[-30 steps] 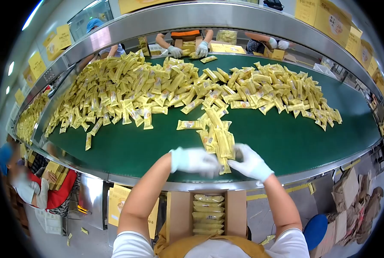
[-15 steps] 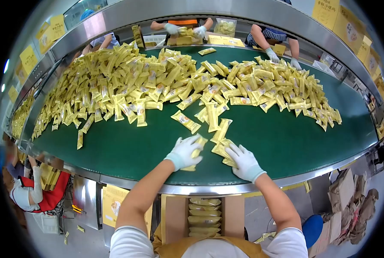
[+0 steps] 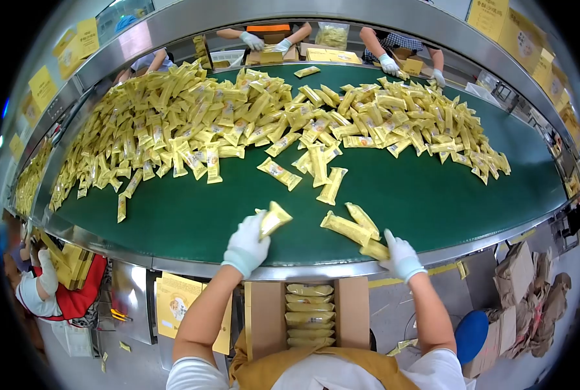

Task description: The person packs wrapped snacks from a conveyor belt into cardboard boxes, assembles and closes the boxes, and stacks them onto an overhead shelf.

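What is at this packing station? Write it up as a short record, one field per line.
Surface: green belt with a metal rim
On it: large heap of yellow packets, with some loose ones nearer the person
Left hand: white-gloved left hand, gripping a yellow packet
Right hand: white-gloved right hand, fingers at the end of a partly covered packet; grip unclear
Below the rim: open cardboard box holding a column of packets
Across the belt: co-workers' gloved hands
Lower right: blue stool seat

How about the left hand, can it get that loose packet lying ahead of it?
Probably yes: only bare green surface shows between the left hand and the loose packet, though that hand already holds at least one yellow packet.
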A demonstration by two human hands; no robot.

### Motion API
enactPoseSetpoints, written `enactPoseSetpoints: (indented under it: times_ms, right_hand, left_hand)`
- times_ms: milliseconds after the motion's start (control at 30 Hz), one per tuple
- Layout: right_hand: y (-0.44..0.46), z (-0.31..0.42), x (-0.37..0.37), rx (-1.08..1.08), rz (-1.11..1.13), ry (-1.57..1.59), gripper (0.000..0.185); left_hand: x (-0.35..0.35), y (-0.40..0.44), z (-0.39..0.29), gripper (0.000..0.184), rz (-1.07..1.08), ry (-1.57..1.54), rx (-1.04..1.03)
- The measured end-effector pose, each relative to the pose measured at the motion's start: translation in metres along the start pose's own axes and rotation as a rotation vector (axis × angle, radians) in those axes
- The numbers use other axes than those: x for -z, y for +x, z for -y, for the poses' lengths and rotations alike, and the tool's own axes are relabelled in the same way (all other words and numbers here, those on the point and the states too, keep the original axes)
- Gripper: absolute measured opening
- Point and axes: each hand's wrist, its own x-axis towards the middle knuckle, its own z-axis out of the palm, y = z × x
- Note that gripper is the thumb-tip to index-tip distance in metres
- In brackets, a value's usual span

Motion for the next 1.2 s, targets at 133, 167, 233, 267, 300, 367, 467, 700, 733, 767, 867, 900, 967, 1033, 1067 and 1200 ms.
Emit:
enactPoseSetpoints:
  times_ms: [133,167,233,267,300,367,467,700,733,767,867,900,967,1033,1067,1200]
  right_hand:
    - [-0.014,-0.011,0.045,0.043,-0.003,-0.065,0.046]
    - [-0.015,-0.007,0.054,0.053,-0.11,0.007,0.04]
    - [-0.004,0.02,0.063,0.125,-0.251,0.213,0.042]
    - [0.004,0.04,0.064,0.139,-0.293,0.315,0.043]
    - [0.014,0.058,0.053,0.164,-0.3,0.302,0.043]
    - [0.048,0.082,0.01,0.199,-0.235,0.143,0.042]
    - [0.072,0.097,-0.017,0.227,-0.166,-0.129,0.041]
    - [0.082,0.074,0.035,-0.071,-0.234,0.054,0.035]
    - [0.086,0.072,0.026,-0.093,-0.196,0.032,0.035]
    - [0.09,0.072,0.01,-0.116,-0.157,0.011,0.035]
    - [0.088,0.072,-0.001,-0.098,-0.172,-0.066,0.03]
    - [0.089,0.07,-0.002,-0.08,-0.176,-0.092,0.029]
    - [0.088,0.063,-0.009,0.006,-0.235,-0.184,0.026]
    - [0.09,0.051,-0.018,0.151,-0.401,-0.362,0.026]
    - [0.088,0.045,-0.022,0.224,-0.486,-0.45,0.027]
    - [0.038,0.061,0.009,0.367,-0.398,-0.237,0.072]
  left_hand:
    - [0.011,0.002,0.005,0.064,0.07,0.014,0.284]
    - [0.004,0.005,0.002,0.064,0.091,0.014,0.334]
    - [-0.023,0.013,0.007,0.064,0.132,0.039,0.385]
    - [-0.026,0.016,-0.004,0.065,0.12,0.15,0.383]
    - [-0.034,0.022,-0.002,0.063,0.124,0.189,0.392]
    - [-0.04,0.035,0.008,0.059,0.147,0.204,0.366]
    - [-0.02,0.059,0.023,0.051,0.127,0.168,0.196]
    - [0.013,0.178,0.019,0.037,-0.093,0.239,-0.41]
    - [0.008,0.196,0.017,0.037,0.034,0.29,-0.419]
    - [-0.002,0.21,0.018,0.036,0.134,0.358,-0.421]
    - [-0.057,0.243,0.049,0.031,0.15,0.443,-0.478]
    - [-0.047,0.247,0.039,0.031,0.255,0.492,-0.445]
    - [-0.034,0.242,0.031,0.03,0.381,0.556,-0.393]
    - [-0.031,0.219,0.033,0.036,0.273,0.531,-0.368]
    - [-0.03,0.202,0.036,0.039,0.217,0.519,-0.355]
    - [-0.046,0.149,0.063,0.091,-0.155,0.541,-0.665]
